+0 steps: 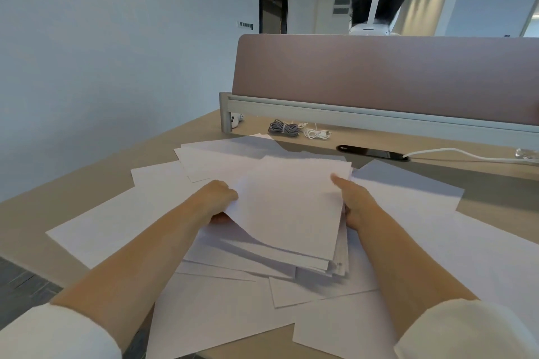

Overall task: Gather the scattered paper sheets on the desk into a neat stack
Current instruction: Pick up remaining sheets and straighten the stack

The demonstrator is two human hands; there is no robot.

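White-sleeved arms (116,285) stretch over a tan desk (73,201); left hand (217,201) and right hand (357,204) each pinch opposite edges of a raised white paper bundle (291,207) above loose scattered sheets (204,315).

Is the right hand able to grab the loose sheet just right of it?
Probably not yet: the right hand is busy pinching the held bundle. The loose sheet lies mostly uncovered close by, so letting go should suffice.

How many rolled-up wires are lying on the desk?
2. The grey coil lies at the back of the desk, under the divider; the white coil lies just right of it. Another white cable, not rolled, runs from the black slot. The papers could hide more.
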